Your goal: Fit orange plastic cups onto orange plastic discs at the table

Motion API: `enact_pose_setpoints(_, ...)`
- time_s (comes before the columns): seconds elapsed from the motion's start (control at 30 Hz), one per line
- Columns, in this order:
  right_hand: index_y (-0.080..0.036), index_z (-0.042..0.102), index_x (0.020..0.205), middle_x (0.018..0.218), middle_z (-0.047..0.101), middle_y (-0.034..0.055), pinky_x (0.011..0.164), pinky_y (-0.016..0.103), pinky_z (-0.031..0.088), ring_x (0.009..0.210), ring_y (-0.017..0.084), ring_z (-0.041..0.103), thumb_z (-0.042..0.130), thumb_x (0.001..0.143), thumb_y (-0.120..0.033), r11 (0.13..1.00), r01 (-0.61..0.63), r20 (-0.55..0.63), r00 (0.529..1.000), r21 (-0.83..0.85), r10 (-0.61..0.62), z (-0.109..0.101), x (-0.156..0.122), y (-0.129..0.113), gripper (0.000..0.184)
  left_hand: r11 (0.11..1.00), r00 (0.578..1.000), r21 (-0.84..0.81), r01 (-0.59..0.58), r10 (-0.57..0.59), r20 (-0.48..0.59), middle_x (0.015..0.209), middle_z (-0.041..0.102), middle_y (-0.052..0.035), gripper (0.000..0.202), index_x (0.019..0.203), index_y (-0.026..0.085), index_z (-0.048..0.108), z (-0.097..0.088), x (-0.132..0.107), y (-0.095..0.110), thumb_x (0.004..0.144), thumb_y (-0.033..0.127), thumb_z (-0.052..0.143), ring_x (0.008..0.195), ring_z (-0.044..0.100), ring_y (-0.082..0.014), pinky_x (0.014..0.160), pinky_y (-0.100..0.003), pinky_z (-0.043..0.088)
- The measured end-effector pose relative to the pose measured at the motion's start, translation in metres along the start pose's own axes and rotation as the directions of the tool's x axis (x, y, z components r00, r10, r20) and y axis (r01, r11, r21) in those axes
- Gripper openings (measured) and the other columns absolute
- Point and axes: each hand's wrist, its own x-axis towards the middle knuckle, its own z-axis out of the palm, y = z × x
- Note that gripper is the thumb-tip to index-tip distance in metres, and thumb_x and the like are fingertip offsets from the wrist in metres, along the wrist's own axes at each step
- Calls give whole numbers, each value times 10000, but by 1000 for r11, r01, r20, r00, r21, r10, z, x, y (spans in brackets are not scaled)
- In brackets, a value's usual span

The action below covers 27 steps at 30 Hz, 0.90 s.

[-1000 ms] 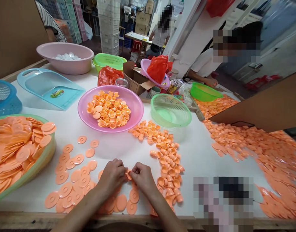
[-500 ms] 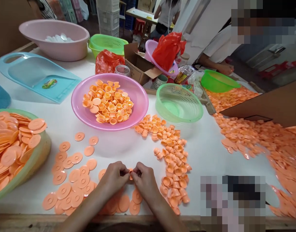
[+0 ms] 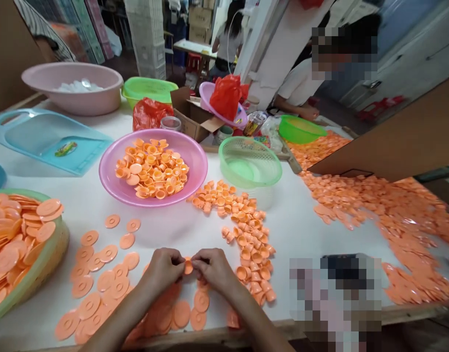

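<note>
White worktable, near edge close — left hand and right hand pinch one orange suction cup.

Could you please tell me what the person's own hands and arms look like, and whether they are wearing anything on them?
The left hand and right hand are bare, with no gloves, and no ring, watch or bracelet shows on them. The left forearm and right forearm are bare too, with no sleeve in view.
</note>
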Motion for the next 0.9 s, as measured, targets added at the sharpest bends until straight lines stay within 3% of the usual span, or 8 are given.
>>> enact_pose_setpoints(0.1, -191, 730, 949, 846, 690, 54, 700, 260, 476, 790, 176, 647, 455, 793, -66, 968, 105, -191, 970, -230, -151, -42, 11, 6, 340, 983, 946, -56, -173, 150, -286, 517, 622, -17, 271, 651, 145, 672, -53, -3, 47, 739, 396, 619, 492, 589, -138, 515, -249, 473)
enact_pose_setpoints(0.17, -207, 718, 1069, 1018, 672, 78, 746, 262, 463, 892, 182, 639, 435, 773, -15, 896, 68, -265, 943, -438, -201, -63, 18, 15, 453, 960, 787, -51, -275, 194, -585, 669, 667, -23, 341, 888, 145, 696, -99, -2, 79, 727, 445, 671, 547, 625, -142, 558, -270, 515)
enact_pose_setpoints(0.27, -224, 749, 996, 988, 679, 64, 694, 249, 445, 837, 173, 639, 450, 768, -6, 809, -27, -247, 958, -588, -147, -78, 30, 30, 435, 936, 555, 178, -305, 326, -765, 882, 679, -23, 465, 1112, 196, 643, -138, 3, 99, 725, 447, 704, 582, 601, -116, 580, -272, 510)
enact_pose_setpoints(0.33, -220, 760, 913, 942, 694, 54, 705, 257, 447, 836, 180, 641, 468, 795, -40, 803, -68, -277, 953, -593, -123, -80, 34, 38, 363, 877, 598, 341, -338, 480, -642, 834, 668, -9, 355, 1061, 211, 668, -123, 5, 85, 753, 385, 694, 612, 578, -118, 606, -266, 491)
enact_pose_setpoints(0.43, -218, 748, 938, 978, 708, 46, 777, 277, 462, 896, 190, 645, 468, 820, -74, 837, -87, -342, 931, -541, -124, -79, 30, 43, 336, 734, 749, 386, -559, 647, -146, 819, 656, -23, 187, 950, 211, 703, -51, 2, 36, 768, 212, 661, 716, 586, -140, 659, -267, 475)
enact_pose_setpoints(0.57, -217, 689, 1121, 1085, 693, 50, 860, 277, 456, 1008, 183, 628, 437, 846, -75, 880, -4, -303, 940, -474, -159, -74, 16, 34, 399, 593, 718, 441, -674, 667, 199, 896, 614, -33, 353, 955, 260, 710, 39, -4, -18, 694, 39, 620, 853, 537, -179, 710, -289, 420)
enact_pose_setpoints(0.67, -215, 682, 1130, 1038, 687, 58, 816, 262, 446, 966, 182, 631, 478, 878, -133, 861, -35, -254, 961, -507, -110, -68, 14, 21, 334, 576, 729, 506, -642, 663, 171, 841, 559, -29, 234, 820, 237, 696, 52, 6, -23, 715, 57, 591, 812, 486, -177, 697, -297, 381)
enact_pose_setpoints(0.9, -176, 686, 703, 744, 647, 43, 597, 238, 356, 670, 143, 581, 558, 868, -188, 818, -111, -228, 973, -564, -25, -65, 38, 13, 209, 752, 806, 463, -469, 579, -123, 942, 544, -52, 210, 993, 230, 668, 23, 35, -19, 811, 202, 566, 911, 512, -204, 770, -325, 448)
